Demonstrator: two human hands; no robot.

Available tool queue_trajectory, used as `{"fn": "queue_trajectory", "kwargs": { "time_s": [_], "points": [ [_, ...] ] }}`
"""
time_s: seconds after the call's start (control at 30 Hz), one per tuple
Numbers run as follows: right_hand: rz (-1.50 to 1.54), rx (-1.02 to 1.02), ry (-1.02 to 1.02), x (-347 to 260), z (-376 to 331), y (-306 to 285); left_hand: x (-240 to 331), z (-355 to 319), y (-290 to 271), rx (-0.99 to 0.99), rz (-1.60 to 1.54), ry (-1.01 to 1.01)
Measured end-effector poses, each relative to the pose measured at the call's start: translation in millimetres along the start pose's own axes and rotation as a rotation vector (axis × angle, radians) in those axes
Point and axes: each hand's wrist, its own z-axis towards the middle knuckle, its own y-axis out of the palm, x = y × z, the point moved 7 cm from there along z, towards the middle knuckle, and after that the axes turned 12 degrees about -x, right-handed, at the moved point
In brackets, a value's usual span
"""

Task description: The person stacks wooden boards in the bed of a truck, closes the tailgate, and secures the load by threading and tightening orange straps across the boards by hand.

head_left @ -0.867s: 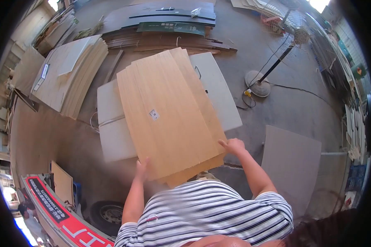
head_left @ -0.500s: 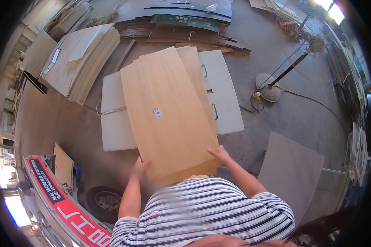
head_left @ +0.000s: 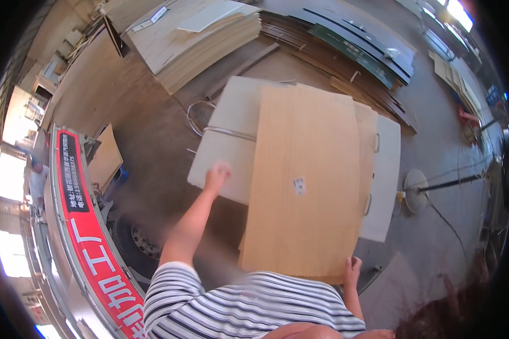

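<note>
A light-brown wooden panel (head_left: 300, 226) with a small white label lies on top of a similar panel (head_left: 366, 121), which shows along its right side. Both rest across a white cabinet-like piece (head_left: 387, 152) with metal handles. My right hand (head_left: 352, 270) grips the near right corner of the panels, fingers closed on the edge. Away from the panels, my left hand (head_left: 218, 176) is over the white piece's left part. Its fingers are blurred, so their shape is unclear, and nothing shows in it.
A stack of pale boards (head_left: 209, 56) stands at the far left, with dark long panels (head_left: 345, 51) beyond. To the left is a vehicle with a red banner (head_left: 93, 226) and a wheel (head_left: 144, 240). A pedestal fan's round base (head_left: 416, 191) and cord stand at right. Another person (head_left: 38, 181) is at far left.
My left hand has let go of the panel's left edge and moved up and away to the left. My right hand stays at the near right corner. The view has turned left.
</note>
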Motion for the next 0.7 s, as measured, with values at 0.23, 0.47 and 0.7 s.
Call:
{"fn": "queue_trajectory", "kwargs": {
  "time_s": [0.23,0.47,0.7],
  "points": [
    [-0.031,0.056,0.032,-37.9,-36.0,-26.1,14.6,167.2,-91.0,0.209,0.641,-0.33],
    [-0.241,0.008,-0.264,-176.1,18.0,-6.4,90.5,147.6,-71.0,0.515,0.617,0.588],
    [-0.733,-0.076,-1.2,-426.2,25.9,113.4,251.2,-69.4,194.7,-0.274,1.241,1.072]
  ]
}}
